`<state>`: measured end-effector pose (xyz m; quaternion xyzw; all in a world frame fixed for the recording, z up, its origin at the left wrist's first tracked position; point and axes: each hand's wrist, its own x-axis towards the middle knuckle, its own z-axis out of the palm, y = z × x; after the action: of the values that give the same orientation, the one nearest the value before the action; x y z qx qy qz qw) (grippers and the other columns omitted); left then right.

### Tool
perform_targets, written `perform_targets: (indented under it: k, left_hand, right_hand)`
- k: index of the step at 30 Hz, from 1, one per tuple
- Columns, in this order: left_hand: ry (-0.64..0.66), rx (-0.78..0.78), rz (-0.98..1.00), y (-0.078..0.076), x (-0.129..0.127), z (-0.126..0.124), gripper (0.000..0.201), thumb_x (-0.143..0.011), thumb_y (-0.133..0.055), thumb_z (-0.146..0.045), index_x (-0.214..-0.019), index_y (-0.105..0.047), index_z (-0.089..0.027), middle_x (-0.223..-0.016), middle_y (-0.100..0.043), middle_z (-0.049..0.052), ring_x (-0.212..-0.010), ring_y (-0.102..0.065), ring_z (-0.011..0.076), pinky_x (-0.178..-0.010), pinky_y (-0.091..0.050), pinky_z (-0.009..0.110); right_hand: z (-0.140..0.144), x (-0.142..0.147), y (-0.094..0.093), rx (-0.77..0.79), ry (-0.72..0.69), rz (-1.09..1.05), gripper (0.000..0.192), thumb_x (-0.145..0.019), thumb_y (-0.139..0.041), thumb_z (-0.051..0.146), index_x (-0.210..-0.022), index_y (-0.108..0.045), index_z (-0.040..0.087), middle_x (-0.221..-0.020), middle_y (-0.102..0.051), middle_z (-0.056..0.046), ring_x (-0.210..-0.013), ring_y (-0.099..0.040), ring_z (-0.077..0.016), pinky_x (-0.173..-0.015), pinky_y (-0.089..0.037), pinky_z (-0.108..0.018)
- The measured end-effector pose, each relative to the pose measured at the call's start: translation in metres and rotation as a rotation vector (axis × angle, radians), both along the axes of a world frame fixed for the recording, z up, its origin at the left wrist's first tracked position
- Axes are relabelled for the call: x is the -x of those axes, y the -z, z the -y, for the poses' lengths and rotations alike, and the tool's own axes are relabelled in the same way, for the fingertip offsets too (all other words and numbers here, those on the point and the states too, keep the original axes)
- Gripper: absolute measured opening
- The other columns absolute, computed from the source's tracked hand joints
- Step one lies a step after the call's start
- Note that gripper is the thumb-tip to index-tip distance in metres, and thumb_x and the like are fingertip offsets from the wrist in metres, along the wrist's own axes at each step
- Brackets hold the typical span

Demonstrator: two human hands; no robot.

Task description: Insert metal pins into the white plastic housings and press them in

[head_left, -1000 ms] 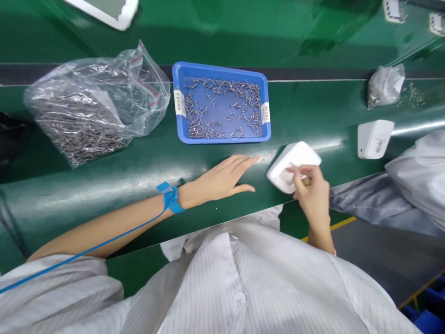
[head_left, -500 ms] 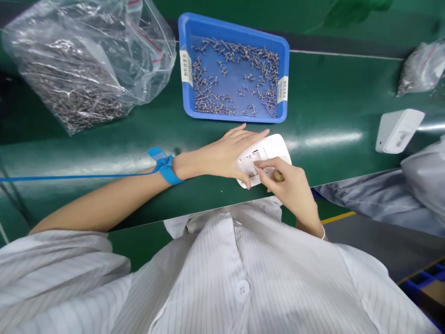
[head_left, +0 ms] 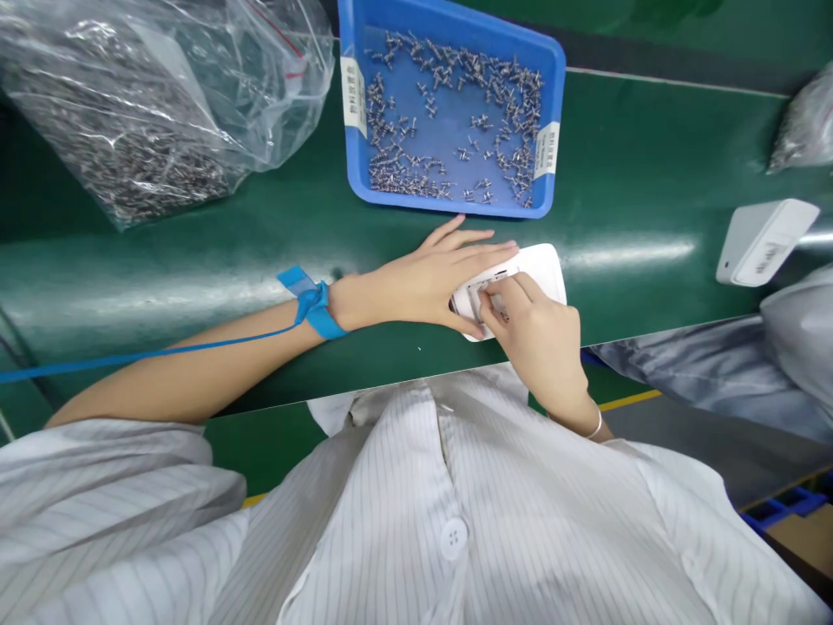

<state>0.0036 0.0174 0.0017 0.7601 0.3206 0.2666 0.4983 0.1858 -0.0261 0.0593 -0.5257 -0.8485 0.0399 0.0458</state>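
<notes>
A white plastic housing [head_left: 547, 271] with rounded corners lies on the green bench, its recessed side with small slots facing up. My left hand [head_left: 437, 282] spans its left end, thumb at the near edge and index finger along the far edge, holding it against the bench; the other fingers stretch out beyond. A blue wrist strap [head_left: 320, 311] with a blue cord circles my left wrist. Over the recess, my right hand [head_left: 537, 334] is closed in a pinch, fingertips down at the housing. Whatever sits between those fingertips is hidden.
A blue tray [head_left: 449, 205] of small metal pieces stands just beyond my hands. Left of it lies a clear bag [head_left: 149, 156] full of similar pieces. Rightward are another white housing [head_left: 768, 243], a second bag [head_left: 807, 121] and another person's grey sleeve [head_left: 797, 325].
My right fingertips have closed further over the recess and the hand has turned knuckles up. A brownish round thing seen under its fingers is now hidden. The view has shifted slightly.
</notes>
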Motion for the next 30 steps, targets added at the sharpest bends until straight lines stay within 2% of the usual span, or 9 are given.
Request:
perform_targets:
  k: [3,8,12,16,20,25,30]
  left_hand:
    - [-0.038,0.044,0.032,-0.002,-0.001,0.0,0.086,-0.063,-0.087,-0.057,-0.137,-0.057,-0.025,-0.148,-0.053,0.007,-0.147,-0.032,0.0385,-0.124,-0.001,0.061]
    - [-0.047,0.114,0.091,-0.004,-0.002,-0.001,0.079,-0.066,-0.086,-0.055,-0.133,-0.059,-0.022,-0.145,-0.055,0.006,-0.146,-0.035,0.0372,-0.125,-0.004,0.059]
    - [-0.116,0.194,0.142,-0.005,-0.003,-0.001,0.068,-0.074,-0.08,-0.054,-0.131,-0.06,-0.022,-0.14,-0.059,0.006,-0.143,-0.04,0.0358,-0.125,-0.011,0.058]
    - [-0.123,0.196,0.138,-0.007,-0.004,-0.001,0.067,-0.075,-0.079,-0.054,-0.13,-0.06,-0.022,-0.139,-0.059,0.006,-0.143,-0.041,0.0352,-0.125,-0.012,0.057]
    - [-0.052,0.083,0.068,-0.004,-0.003,0.0,0.078,-0.072,-0.079,-0.06,-0.136,-0.057,-0.02,-0.147,-0.054,0.007,-0.146,-0.036,0.0369,-0.126,-0.009,0.057]
    - [0.07,-0.14,-0.116,-0.001,0.001,0.003,0.09,-0.083,-0.066,-0.064,-0.153,-0.035,-0.016,-0.159,-0.037,0.01,-0.151,-0.026,0.0341,-0.126,-0.005,0.053]
    - [0.092,-0.245,-0.202,-0.001,0.002,0.005,0.094,-0.088,-0.059,-0.063,-0.158,-0.021,-0.015,-0.161,-0.033,0.012,-0.153,-0.022,0.031,-0.127,-0.006,0.05]
  right_hand:
    - [0.002,0.0,0.006,-0.053,-0.008,-0.008,0.023,-0.098,-0.052,0.032,-0.084,-0.065,0.019,-0.08,-0.069,-0.001,-0.054,-0.053,-0.01,-0.045,-0.024,-0.029]
    - [0.005,-0.001,0.012,-0.127,-0.054,-0.031,0.022,-0.099,-0.052,0.031,-0.086,-0.066,0.02,-0.084,-0.072,0.0,-0.059,-0.058,-0.0096,-0.048,-0.03,-0.029]
    - [0.008,-0.002,0.015,-0.116,-0.089,-0.027,0.022,-0.102,-0.048,0.029,-0.093,-0.067,0.021,-0.09,-0.074,-0.002,-0.068,-0.063,-0.0111,-0.052,-0.034,-0.03]
    - [0.01,-0.001,0.016,-0.102,-0.061,-0.074,0.021,-0.102,-0.049,0.03,-0.097,-0.067,0.02,-0.094,-0.074,-0.003,-0.073,-0.065,-0.0114,-0.054,-0.035,-0.031]
    - [0.01,0.001,0.016,-0.126,-0.026,-0.004,0.024,-0.101,-0.049,0.031,-0.095,-0.069,0.02,-0.089,-0.071,-0.003,-0.065,-0.06,-0.0108,-0.051,-0.03,-0.031]
    - [0.009,0.004,0.015,-0.124,-0.017,0.062,0.025,-0.101,-0.048,0.033,-0.094,-0.069,0.021,-0.081,-0.068,0.0,-0.062,-0.056,-0.0099,-0.05,-0.026,-0.03]
    - [0.008,0.007,0.014,-0.059,0.005,0.112,0.029,-0.103,-0.044,0.034,-0.095,-0.068,0.02,-0.081,-0.066,0.0,-0.062,-0.055,-0.0095,-0.05,-0.025,-0.03]
